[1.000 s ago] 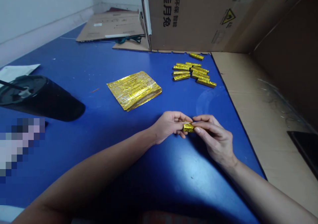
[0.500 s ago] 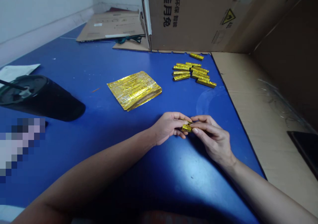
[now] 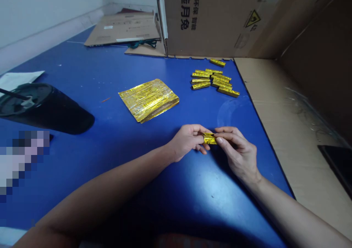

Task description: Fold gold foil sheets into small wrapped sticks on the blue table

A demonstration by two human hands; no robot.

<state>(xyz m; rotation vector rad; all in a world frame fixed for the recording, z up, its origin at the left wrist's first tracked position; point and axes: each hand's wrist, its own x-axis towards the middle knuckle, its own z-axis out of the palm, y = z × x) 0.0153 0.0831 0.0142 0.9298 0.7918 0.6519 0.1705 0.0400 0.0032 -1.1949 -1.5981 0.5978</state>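
One gold foil stick point(image 3: 209, 138) is pinched by the left hand point(image 3: 187, 141) and right hand point(image 3: 238, 151), its long axis running hand to hand.

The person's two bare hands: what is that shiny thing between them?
In the head view, a small folded strip of gold foil lies between the left hand and the right hand, its ends pinched by the fingers of both.

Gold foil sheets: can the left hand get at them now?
Probably yes: nothing lies between the left hand and the gold foil sheets, though it is pinching a folded foil strip.
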